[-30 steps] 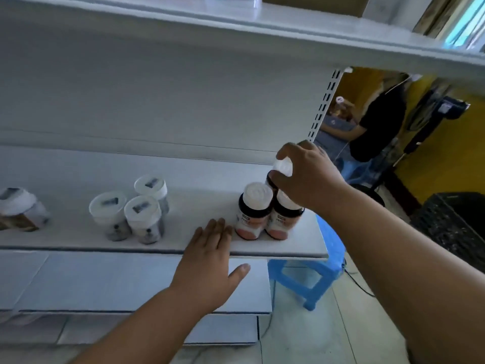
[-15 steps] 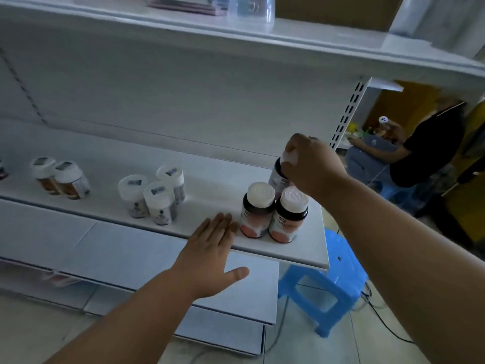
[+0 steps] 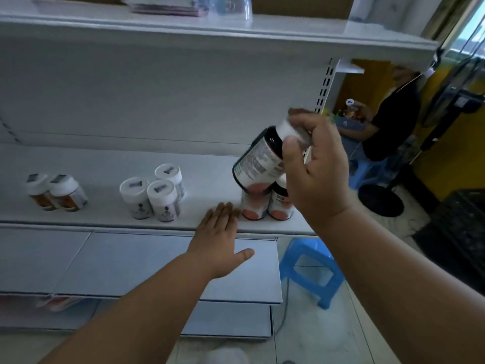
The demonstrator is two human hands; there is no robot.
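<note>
- White metal shop shelving (image 3: 105, 158) is filling the view, its middle board running from nine o'clock across to three o'clock.
- Two white-capped bottles with orange labels (image 3: 56, 191) are standing side by side at nine o'clock on that board, touching each other.
- Three white-lidded pale jars (image 3: 151, 193) are sitting in a tight cluster nearer the centre, well apart from the orange-labelled pair.
- The left hand (image 3: 220, 232) is lying flat with straight fingers, its fingertips resting on the board's front edge and its thumb spreading toward three o'clock; it is holding nothing.
- Two upright dark bottles with pink labels (image 3: 253, 206) are standing together at two o'clock from those fingertips, just beside them.
- A dark brown bottle with a white cap and a white printed label (image 3: 258, 161) is hanging in the air at twelve o'clock of that pair, tilting with its cap pointing to one o'clock.
- The right hand (image 3: 315, 166) is gripping this bottle by the cap, fingers and thumb curling round it.
- A blue plastic stool (image 3: 312, 269) is standing on the floor at five o'clock of the board's end.
- A person in a black top (image 3: 388, 127) is sitting beyond the shelving at two o'clock.
</note>
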